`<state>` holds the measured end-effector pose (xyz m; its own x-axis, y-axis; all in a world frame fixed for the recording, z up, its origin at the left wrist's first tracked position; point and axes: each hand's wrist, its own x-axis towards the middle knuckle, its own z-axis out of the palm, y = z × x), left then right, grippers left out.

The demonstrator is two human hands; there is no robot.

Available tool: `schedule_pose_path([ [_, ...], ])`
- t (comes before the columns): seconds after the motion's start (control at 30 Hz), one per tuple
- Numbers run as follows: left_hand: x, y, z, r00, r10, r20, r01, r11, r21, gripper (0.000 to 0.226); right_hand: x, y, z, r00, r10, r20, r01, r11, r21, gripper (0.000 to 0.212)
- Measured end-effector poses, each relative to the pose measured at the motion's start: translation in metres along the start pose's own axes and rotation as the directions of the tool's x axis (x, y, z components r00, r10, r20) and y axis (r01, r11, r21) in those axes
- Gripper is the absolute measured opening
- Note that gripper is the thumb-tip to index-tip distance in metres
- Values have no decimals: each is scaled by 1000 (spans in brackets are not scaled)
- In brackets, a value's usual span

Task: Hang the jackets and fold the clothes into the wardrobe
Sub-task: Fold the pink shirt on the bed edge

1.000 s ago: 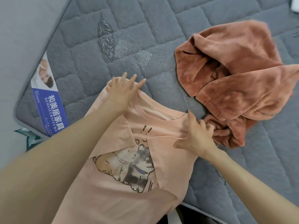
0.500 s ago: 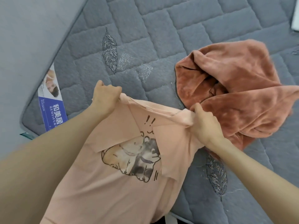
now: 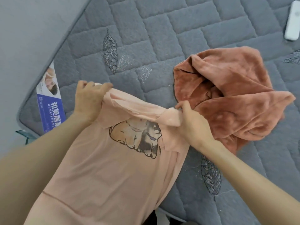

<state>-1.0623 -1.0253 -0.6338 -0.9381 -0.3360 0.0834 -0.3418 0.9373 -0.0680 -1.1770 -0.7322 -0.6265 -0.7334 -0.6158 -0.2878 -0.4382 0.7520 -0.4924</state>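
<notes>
Since a second ago I note that both hands have gone from lying flat on the shirt to gripping it, and the collar edge has been drawn down over the neckline; the exclamation marks above the print are now covered.

Head view. The left hand (image 3: 88,101) has its fingers curled round the pink T-shirt (image 3: 113,172) at the left shoulder, thumb on top. The right hand (image 3: 193,125) pinches bunched cloth at the right shoulder, fingers pressed together round the fold. The stretch of shirt between the two grips is lifted and rolled into a soft ridge. Below it the body of the shirt lies on the mattress (image 3: 162,38) and hangs off its near edge towards me.

The shirt is thin, smooth knit, with a cartoon animal print (image 3: 138,137) outlined in dark line. The rust fleece garment (image 3: 235,95) is thick and plush, crumpled in a heap just beside the right hand; I cannot tell whether they touch. The mattress is grey, quilted in squares, with stitched leaf motifs.

Count: one pink shirt, one rust garment, two hands, one blue and white label (image 3: 50,103) on the mattress side, one white oblong object (image 3: 293,23) at the far right, two whole leaf motifs and part of a third.
</notes>
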Motion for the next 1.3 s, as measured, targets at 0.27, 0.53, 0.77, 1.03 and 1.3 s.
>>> schedule_pose_path([
  [0.27,-125,-28,13,954,223,202,-211,974,-78,36,-82,-29,70,866,-291,407,353,932,-84,78],
  [0.53,-160,-46,12,902,211,376,-225,974,-9,19,-118,-24,104,765,-276,581,347,938,-11,68],
  [0.77,-136,-34,0,812,-91,577,-76,963,260,18,-119,-28,97,746,-230,626,135,971,195,12],
  [1.03,-59,49,11,906,181,383,-123,978,-170,61,-78,2,56,989,146,-35,-149,985,-91,38],
  [1.3,-66,64,53,756,-92,648,240,960,-145,67,-68,29,46,916,321,241,-227,909,-349,12],
])
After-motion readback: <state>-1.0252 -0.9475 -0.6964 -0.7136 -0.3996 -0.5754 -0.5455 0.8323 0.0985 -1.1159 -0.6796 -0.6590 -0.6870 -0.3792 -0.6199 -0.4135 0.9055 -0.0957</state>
